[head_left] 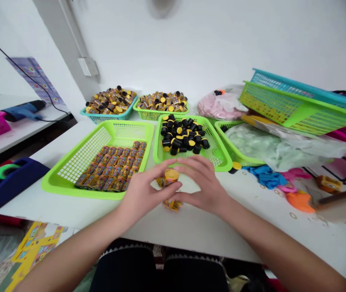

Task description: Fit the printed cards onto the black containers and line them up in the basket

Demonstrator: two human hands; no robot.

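Note:
Between both hands, over the front of the table, is a small round container with a yellow top and a colourful printed wrap. My left hand is closed on it, the thumb lying across its near side. My right hand curves in from the other side, its fingertips meeting at the container; their exact contact is partly hidden. Just below the fingers lies a piece of yellow printed label. To the left, a green basket holds rows of wrapped containers. Straight ahead, another green basket holds black containers with yellow caps.
At the back stand a blue basket and a green basket, both heaped with small containers. Plastic bags and stacked baskets crowd the right. A blue tape dispenser is at left, near a heat gun.

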